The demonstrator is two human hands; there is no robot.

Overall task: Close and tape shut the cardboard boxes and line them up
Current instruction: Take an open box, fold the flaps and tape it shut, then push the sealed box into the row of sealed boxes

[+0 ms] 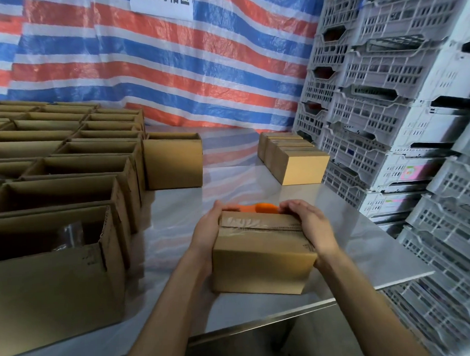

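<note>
You have the small box [261,260] at the near edge of the counter [352,242], right in front of you. Your hands are apart, one on each short end. The left hand [204,233] wraps the left end and the right hand [308,225] wraps the right end, with fingers curled over the top edge. I cannot tell if the box sits on the counter or is lifted a little.

The box lies with its lid up. Its long way runs from your left to your right. The tape [260,226] goes along that same long way, down the middle of the lid, and it looks a bit wrinkly on the left.

This box looks shut and taped, so I think the job now is to put it in line. The row of shut boxes [295,159] is far ahead on the right, next to the grey crates [387,117]. Those boxes seem to lie the same way as yours, so do not turn it. Hold both ends evenly and keep the lid flat. Lift it over the orange tape tool [264,207] just behind the box so you do not bump it. Set it down with its long side snug against the nearest box in the row, ends even. The open boxes [67,185] on the left wait their turn.
</note>
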